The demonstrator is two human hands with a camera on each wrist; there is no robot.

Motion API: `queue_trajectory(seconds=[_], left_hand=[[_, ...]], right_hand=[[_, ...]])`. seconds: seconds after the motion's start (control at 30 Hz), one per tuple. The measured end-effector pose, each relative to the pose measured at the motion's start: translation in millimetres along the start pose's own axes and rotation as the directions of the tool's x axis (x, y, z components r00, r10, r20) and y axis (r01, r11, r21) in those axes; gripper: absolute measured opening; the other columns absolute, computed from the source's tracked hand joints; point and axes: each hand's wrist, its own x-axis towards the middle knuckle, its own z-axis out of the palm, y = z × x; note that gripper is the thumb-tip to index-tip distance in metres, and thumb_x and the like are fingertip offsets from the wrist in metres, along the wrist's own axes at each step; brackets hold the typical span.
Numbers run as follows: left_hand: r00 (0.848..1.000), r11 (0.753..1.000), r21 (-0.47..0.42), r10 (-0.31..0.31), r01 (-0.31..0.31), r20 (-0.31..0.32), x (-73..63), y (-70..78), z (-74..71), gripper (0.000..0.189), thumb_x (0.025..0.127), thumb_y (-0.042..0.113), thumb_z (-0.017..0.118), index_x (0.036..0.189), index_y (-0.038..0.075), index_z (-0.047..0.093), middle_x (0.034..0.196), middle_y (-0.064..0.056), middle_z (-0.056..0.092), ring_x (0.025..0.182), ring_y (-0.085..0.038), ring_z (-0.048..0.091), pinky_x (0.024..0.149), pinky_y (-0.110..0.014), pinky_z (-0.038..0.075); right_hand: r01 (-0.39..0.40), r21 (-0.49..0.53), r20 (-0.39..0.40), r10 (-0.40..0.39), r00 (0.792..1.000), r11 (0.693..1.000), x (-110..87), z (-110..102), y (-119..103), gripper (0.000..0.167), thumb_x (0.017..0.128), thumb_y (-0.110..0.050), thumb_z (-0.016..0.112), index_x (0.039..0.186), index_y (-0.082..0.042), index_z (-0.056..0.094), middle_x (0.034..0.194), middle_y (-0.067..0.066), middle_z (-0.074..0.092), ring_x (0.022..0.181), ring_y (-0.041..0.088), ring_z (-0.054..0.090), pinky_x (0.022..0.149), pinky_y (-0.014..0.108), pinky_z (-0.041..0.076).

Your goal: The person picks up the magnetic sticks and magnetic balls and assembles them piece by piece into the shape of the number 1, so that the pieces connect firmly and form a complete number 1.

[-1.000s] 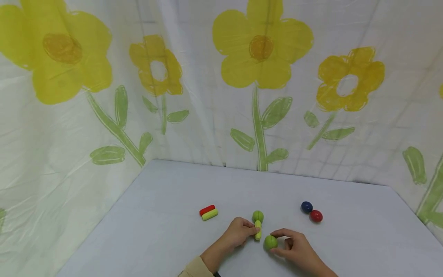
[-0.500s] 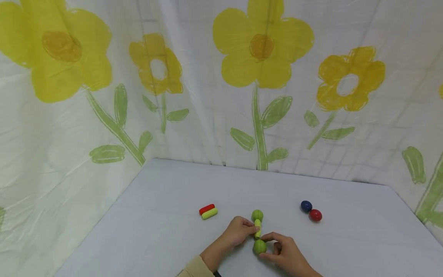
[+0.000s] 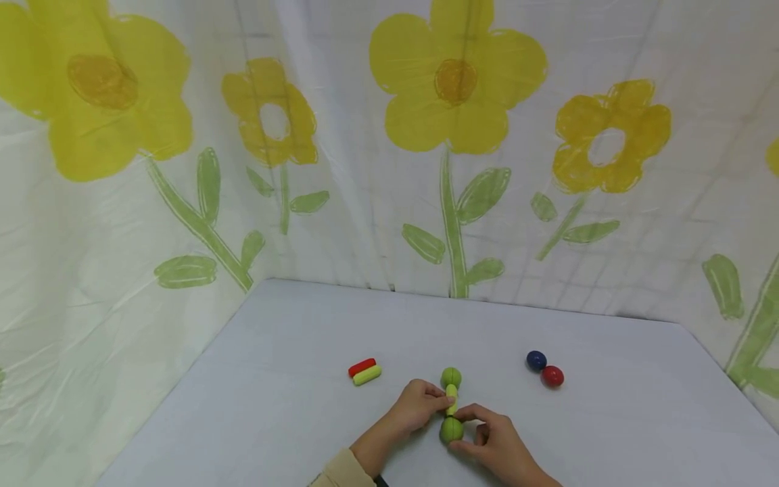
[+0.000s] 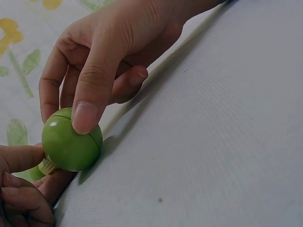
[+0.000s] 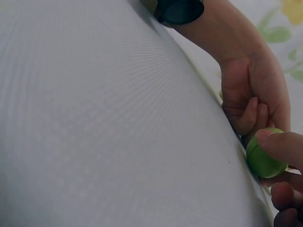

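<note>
My left hand point(image 3: 418, 408) pinches a small yellow-green cylinder point(image 3: 451, 400), which stretches between two green balls on the table. One end of the cylinder meets the far green ball point(image 3: 452, 377). Against its near end sits the second green ball point(image 3: 452, 430), gripped between thumb and fingers of my right hand point(image 3: 500, 446). In the left wrist view a groove runs around this near ball point(image 4: 71, 142), and the cylinder is mostly hidden behind it. The right wrist view has the same ball point(image 5: 265, 156) under my right thumb, with my left hand point(image 5: 255, 94) beyond.
To the left on the white table point(image 3: 292, 352), a red cylinder point(image 3: 362, 368) and a yellow-green cylinder point(image 3: 368, 375) lie side by side. A blue ball point(image 3: 536, 360) and a red ball point(image 3: 552, 376) sit together at the right. A flower-printed curtain point(image 3: 353, 203) borders the table.
My right hand has moved left with the near green ball, bringing it to the near end of the cylinder. My left hand has kept its hold in nearly the same place.
</note>
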Motion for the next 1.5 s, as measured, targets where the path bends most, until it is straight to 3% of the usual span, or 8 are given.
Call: queue_trajectory(seconds=[0.4, 0.8, 1.5], left_hand=[[1.000, 1.000, -0.003, 0.001, 0.000, 0.007, 2.8, -2.6, 0.0, 0.015, 0.090, 0.014, 0.069, 0.089, -0.001, 0.068, 0.066, 0.004, 0.058, 0.047, -0.004, 0.034, 0.043, -0.017, 0.029], [1.000, 1.000, 0.009, -0.003, 0.003, 0.005, 3.7, -3.1, -0.6, 0.015, 0.090, 0.014, 0.069, 0.089, -0.001, 0.068, 0.066, 0.005, 0.057, 0.047, -0.005, 0.035, 0.043, -0.017, 0.030], [1.000, 0.999, 0.036, -0.005, 0.005, 0.008, 4.4, -3.9, -0.2, 0.014, 0.089, 0.016, 0.071, 0.088, 0.002, 0.069, 0.064, 0.006, 0.055, 0.048, -0.006, 0.036, 0.044, -0.018, 0.030]], right_hand=[[0.021, 0.018, -0.021, -0.020, 1.000, 1.000, 1.5, 1.0, -1.2, 0.033, 0.082, -0.017, 0.079, 0.107, -0.004, 0.063, 0.102, 0.011, 0.067, 0.048, -0.003, 0.037, 0.044, 0.017, 0.034], [0.055, -0.002, 0.009, -0.055, 0.998, 0.998, 1.9, -1.8, -1.9, 0.032, 0.085, -0.017, 0.076, 0.111, -0.002, 0.066, 0.103, 0.010, 0.069, 0.050, -0.004, 0.037, 0.044, 0.017, 0.034], [-0.021, -0.008, 0.054, 0.021, 0.998, 1.000, 0.7, -3.0, 1.4, 0.034, 0.088, -0.022, 0.073, 0.114, -0.003, 0.061, 0.110, 0.019, 0.066, 0.047, -0.001, 0.040, 0.043, 0.020, 0.038]])
